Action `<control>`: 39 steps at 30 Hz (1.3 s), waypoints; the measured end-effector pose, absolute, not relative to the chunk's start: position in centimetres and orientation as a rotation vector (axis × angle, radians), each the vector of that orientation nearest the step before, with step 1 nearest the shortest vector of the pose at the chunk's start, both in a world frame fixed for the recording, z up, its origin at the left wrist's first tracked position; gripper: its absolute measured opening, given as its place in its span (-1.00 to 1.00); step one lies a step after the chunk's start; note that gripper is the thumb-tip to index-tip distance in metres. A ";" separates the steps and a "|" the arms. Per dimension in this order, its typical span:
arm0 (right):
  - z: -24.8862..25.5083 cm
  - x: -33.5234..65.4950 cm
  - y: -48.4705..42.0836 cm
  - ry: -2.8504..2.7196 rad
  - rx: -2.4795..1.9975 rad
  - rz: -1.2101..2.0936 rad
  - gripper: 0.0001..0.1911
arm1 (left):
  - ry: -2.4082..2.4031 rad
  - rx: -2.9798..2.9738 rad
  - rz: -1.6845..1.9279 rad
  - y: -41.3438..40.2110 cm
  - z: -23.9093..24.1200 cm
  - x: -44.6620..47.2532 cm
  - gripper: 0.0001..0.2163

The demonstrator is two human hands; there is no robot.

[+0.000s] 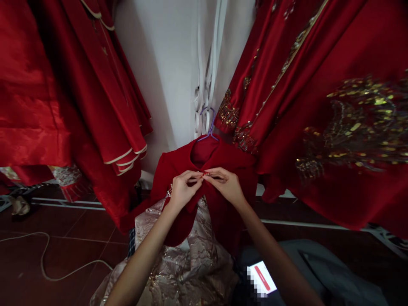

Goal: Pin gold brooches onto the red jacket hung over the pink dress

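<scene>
Red robes [95,85] hang at the left. In the middle, the left hand [181,189] and right hand [227,186] meet, fingertips pinching the front of a red jacket [223,159] on a purple hanger [208,127]. Gold-embroidered gowns [334,106] hang right.

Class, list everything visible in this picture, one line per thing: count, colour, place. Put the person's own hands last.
red jacket: one, dark red, centre, on the hanger
hanger: one, purple, hook above the jacket collar
hanging garments: several, red satin, some with gold embroidery, left and right
pale patterned fabric: one, champagne, under the jacket
cord: one, white, floor at lower left
phone: one, white screen with red bar, bottom centre
left hand: pinching the jacket front
right hand: pinching the jacket front
</scene>
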State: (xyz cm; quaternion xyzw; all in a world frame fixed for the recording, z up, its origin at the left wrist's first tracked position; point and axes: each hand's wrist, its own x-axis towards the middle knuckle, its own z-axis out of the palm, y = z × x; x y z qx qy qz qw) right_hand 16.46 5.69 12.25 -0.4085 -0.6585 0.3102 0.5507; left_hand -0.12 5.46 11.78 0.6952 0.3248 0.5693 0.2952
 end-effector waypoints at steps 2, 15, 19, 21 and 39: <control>12.3 16.5 5.7 -1.572 -0.966 0.744 -0.72 | 0.868 1.777 1.516 5.6 11.6 0.0 -0.82; 11.5 15.2 5.3 -1.430 -0.980 0.678 -0.71 | 0.888 1.685 1.459 6.1 11.4 -0.6 -0.81; 11.4 15.4 5.4 -1.413 -0.957 0.744 -0.67 | 0.895 1.782 1.451 5.9 11.7 -0.8 -0.82; 11.4 15.4 5.4 -1.402 -0.958 0.750 -0.67 | 0.895 1.830 1.450 5.9 11.7 -0.8 -0.83; 12.1 16.1 6.1 -1.542 -1.049 0.700 -0.66 | 0.932 2.183 1.379 6.3 12.4 -1.6 -0.85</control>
